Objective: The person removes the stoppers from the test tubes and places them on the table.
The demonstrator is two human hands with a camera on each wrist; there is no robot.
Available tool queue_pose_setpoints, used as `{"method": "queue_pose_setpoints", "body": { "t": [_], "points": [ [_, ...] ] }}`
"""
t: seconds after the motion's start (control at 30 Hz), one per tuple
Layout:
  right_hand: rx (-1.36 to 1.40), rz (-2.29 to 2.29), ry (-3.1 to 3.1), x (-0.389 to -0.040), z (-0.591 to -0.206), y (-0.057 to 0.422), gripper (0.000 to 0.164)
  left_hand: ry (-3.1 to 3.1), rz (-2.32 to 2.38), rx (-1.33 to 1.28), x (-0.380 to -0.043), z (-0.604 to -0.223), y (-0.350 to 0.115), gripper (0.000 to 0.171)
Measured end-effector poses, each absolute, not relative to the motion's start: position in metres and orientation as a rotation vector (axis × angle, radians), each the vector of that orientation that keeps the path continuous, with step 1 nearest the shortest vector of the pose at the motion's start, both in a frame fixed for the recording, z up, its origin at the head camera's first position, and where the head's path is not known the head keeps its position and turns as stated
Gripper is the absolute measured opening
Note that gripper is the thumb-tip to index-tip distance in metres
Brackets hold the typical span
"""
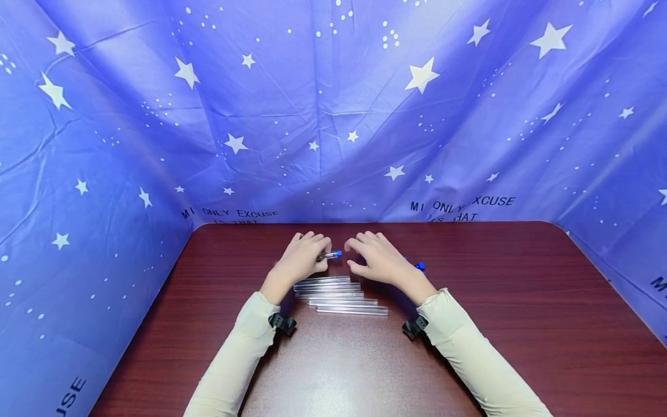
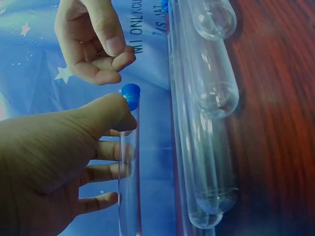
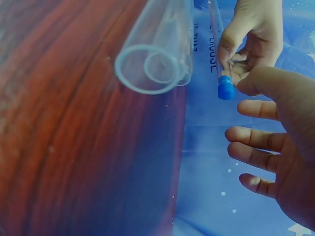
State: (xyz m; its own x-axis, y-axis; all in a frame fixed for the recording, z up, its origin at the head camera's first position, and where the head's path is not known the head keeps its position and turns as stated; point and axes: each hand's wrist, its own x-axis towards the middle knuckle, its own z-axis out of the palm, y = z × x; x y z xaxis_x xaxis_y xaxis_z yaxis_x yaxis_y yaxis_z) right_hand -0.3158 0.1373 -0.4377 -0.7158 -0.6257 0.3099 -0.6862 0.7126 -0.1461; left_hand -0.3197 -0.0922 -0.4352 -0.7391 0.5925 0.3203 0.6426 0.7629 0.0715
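Note:
My left hand (image 1: pixel 304 255) pinches a clear test tube (image 2: pixel 129 162) between thumb and fingers. A blue stopper (image 2: pixel 131 94) sits in the tube's end and points toward my right hand (image 1: pixel 383 260). The right hand, fingers spread and loosely bent, holds nothing; in the right wrist view its thumb overlaps the area beside the stopper. Several clear test tubes without stoppers (image 1: pixel 341 295) lie side by side on the table, nearer to me than the hands, their rounded ends to the left and open mouths to the right.
A few blue stoppers (image 1: pixel 420 266) lie on the dark red wooden table (image 1: pixel 495 301), partly hidden behind the right wrist. A blue cloth with white stars (image 1: pixel 323 104) hangs along the table's back and sides. Each wrist wears a small black camera (image 1: pixel 415 327).

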Motion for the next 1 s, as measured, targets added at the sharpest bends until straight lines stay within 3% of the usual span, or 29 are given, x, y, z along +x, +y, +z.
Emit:
{"method": "queue_pose_setpoints", "body": {
  "t": [1.0],
  "points": [
    [1.036, 0.375, -2.454, -0.3, -0.402, 0.144, 0.013, -2.295, -0.176, -0.992, -0.295, -0.397, -0.078, 0.019]
  ]
}}
